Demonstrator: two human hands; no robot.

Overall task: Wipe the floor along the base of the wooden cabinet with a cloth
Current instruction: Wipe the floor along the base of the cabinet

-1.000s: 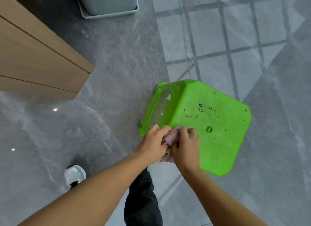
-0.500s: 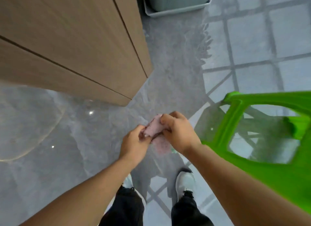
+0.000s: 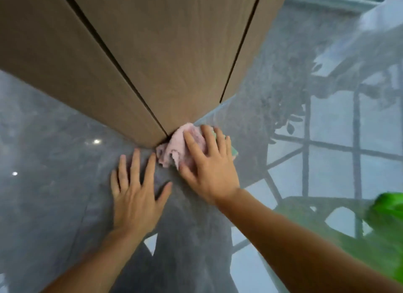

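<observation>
The right hand (image 3: 208, 168) presses flat on the pink cloth (image 3: 176, 148), fingers (image 3: 192, 143) spread over it rather than clenched, pinning it to the grey floor (image 3: 54, 183) at the bottom corner of the wooden cabinet (image 3: 152, 52), which it touches. The left hand (image 3: 135, 194) lies open on the bare floor just beside the cloth, grasping nothing. A blurred green object (image 3: 388, 205) shows at right.
</observation>
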